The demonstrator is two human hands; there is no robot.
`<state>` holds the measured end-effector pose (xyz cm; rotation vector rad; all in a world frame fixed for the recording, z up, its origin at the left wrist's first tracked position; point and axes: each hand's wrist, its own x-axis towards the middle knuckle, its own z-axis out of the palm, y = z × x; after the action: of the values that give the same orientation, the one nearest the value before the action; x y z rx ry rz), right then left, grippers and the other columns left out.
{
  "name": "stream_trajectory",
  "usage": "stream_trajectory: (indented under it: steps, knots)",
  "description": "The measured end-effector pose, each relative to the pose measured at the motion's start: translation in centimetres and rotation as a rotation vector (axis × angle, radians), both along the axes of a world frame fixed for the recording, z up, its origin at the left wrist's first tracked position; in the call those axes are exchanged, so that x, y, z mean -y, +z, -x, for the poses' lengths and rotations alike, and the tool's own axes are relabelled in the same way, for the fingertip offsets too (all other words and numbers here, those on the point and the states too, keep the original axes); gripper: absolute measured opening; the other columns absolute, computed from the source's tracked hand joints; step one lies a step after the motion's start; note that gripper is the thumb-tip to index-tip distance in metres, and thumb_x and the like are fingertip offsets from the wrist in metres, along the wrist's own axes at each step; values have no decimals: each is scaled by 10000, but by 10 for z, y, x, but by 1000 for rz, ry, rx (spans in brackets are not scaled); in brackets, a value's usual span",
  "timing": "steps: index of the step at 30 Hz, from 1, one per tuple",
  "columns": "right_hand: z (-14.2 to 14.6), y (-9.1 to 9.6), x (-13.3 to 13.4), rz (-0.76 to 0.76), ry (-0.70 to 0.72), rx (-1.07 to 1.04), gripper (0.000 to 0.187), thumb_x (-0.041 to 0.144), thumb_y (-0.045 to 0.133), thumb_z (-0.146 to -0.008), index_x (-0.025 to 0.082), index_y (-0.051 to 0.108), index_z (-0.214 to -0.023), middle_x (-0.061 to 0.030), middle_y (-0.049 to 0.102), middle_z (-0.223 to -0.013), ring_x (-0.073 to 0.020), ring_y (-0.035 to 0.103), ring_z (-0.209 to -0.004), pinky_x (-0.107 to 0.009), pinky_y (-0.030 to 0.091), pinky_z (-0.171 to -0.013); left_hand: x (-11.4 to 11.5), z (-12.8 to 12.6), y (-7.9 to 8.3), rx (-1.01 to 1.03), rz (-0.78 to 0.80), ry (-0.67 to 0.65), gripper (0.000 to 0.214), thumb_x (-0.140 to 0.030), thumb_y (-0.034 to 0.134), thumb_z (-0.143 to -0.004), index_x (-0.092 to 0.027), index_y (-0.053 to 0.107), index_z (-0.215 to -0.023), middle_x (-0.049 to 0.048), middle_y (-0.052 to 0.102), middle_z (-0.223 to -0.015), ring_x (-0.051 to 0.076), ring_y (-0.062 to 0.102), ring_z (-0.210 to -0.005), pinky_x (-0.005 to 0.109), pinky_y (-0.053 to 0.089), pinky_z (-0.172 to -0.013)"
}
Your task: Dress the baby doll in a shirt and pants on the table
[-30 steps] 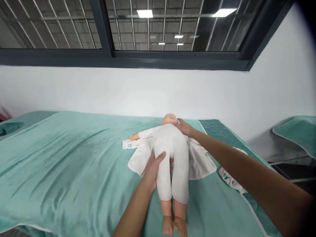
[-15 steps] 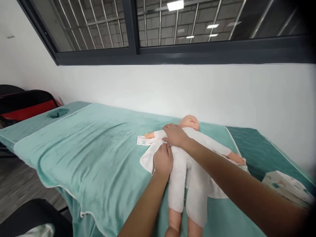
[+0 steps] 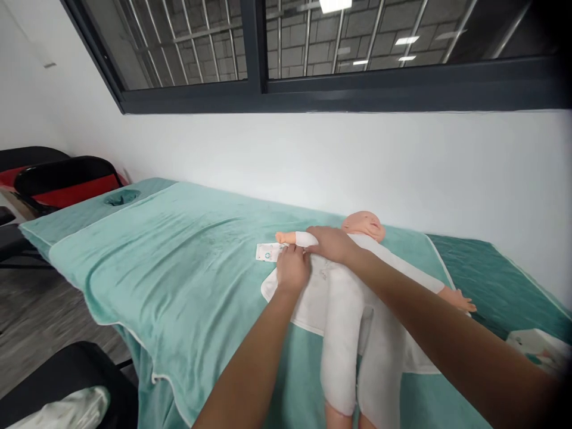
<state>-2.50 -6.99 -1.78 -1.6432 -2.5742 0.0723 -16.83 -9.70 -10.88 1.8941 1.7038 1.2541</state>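
A baby doll (image 3: 344,298) in a white suit lies on its back, its bald head (image 3: 363,225) near the wall. Under it a white baby garment (image 3: 308,310) is spread out, its sleeve (image 3: 268,252) with a printed cuff showing beside the doll's hand. My right hand (image 3: 333,243) is closed round the doll's upper arm near the shoulder. Just below, my left hand (image 3: 292,268) has its fingers curled on the garment at the sleeve's base; the gripped cloth is partly hidden. The doll's other arm (image 3: 456,298) stretches to the right, partly behind my forearm.
A green sheet (image 3: 179,268) covers the bed, which has a face hole (image 3: 121,197) at its far left end. White patterned cloth (image 3: 538,348) lies at the right. Black and red chairs (image 3: 74,182) stand at the left, and a black chair (image 3: 67,381) in front holds cloth.
My left hand has moved from the garment's side edge up to the sleeve's base. The doll's held arm now lies above the sleeve. The camera view has shifted left.
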Motion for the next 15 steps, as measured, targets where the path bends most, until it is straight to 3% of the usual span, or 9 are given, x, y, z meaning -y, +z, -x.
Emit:
stream_trajectory:
  steps: [5, 15]
  knots:
    - [-7, -3, 12, -30, -4, -93, 472, 643, 370, -962, 274, 630, -1097, -45, 692, -1010, -233, 632, -903, -308, 388, -692, -12, 12, 0, 328, 66, 86, 213, -280, 506, -867, -180, 585, -697, 31, 588, -666, 177, 525, -663, 298, 375, -666]
    - [-14, -8, 20, -79, -63, 110, 547, 635, 307, -979, 211, 651, -1013, -104, 682, -944, -267, 629, -883, -367, 386, -781, -19, 27, -3, 793, 82, -51, 145, -292, 574, -778, -156, 600, -823, 12, 638, -783, 123, 569, -723, 246, 451, -704]
